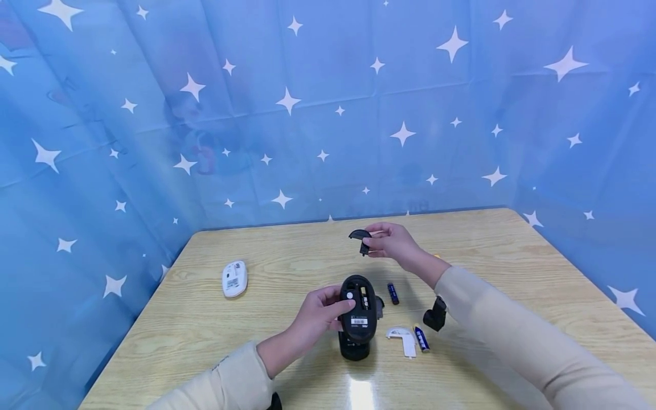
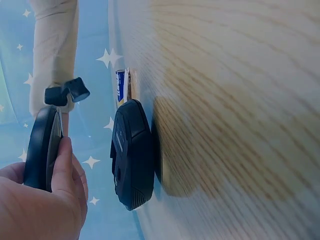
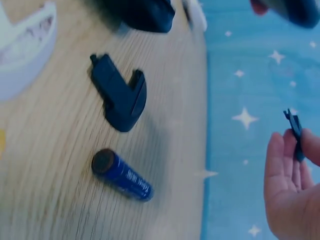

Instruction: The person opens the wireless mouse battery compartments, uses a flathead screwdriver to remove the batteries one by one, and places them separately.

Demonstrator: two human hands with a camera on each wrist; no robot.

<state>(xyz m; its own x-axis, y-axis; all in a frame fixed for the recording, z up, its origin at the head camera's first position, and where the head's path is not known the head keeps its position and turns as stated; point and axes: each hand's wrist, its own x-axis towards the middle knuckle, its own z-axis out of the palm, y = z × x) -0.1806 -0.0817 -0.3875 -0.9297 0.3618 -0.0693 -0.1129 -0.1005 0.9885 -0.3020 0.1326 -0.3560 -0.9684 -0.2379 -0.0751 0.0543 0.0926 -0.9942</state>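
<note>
The left hand point(image 1: 318, 310) has its thumb and fingers closed about a mouse point(image 1: 361, 329), thumb across the underside, with the arm angled in from lower left. The right arm stretches farther across the desk point(image 1: 287, 259) from lower right; its hand point(image 1: 393, 244) pinches a black cover point(image 1: 359, 234) between thumb and fingers, beyond the mouse.

Only the head view shows the mouse's label and uncovered slot, and the white mouse point(image 1: 234, 279) whole, over to the left. The left wrist view catches the held mouse edge-on, well clear of the desk, apart from the second mouse point(image 2: 134, 155) lying there. The right wrist view gives the full shape of the spare cover point(image 3: 117, 95), partly hidden from the head camera, with a blue battery point(image 3: 125, 176) near it.
</note>
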